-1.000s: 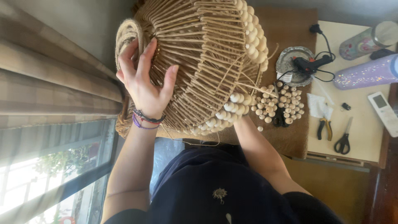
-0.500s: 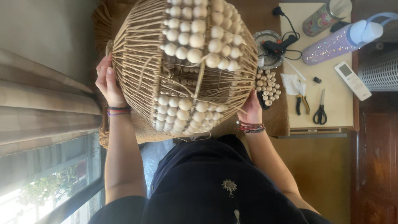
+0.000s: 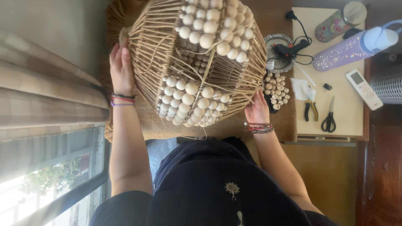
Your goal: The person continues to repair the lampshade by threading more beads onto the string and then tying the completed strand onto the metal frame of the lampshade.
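A large rounded frame of thin tan sticks (image 3: 167, 46) stands in front of me, with bands of round pale wooden beads (image 3: 190, 102) fixed across it. My left hand (image 3: 121, 71) lies flat against its left side, fingers pointing up along the sticks. My right hand (image 3: 256, 109) grips its lower right edge, next to a heap of loose beads. Both wrists wear coloured bracelets. The frame rests over a woven brown mat (image 3: 217, 130), and its far side is hidden.
Loose wooden beads (image 3: 276, 90) lie right of the frame. Behind them a black glue gun (image 3: 291, 50) sits on a metal dish. A pale board (image 3: 349, 121) carries pliers (image 3: 310, 109), scissors (image 3: 329, 117), a white remote (image 3: 363, 88) and two bottles (image 3: 351, 48). A curtain and window are at left.
The frame has turned so more beaded bands face me. My left hand slid to its left side, and my right hand came into view gripping the lower right edge.
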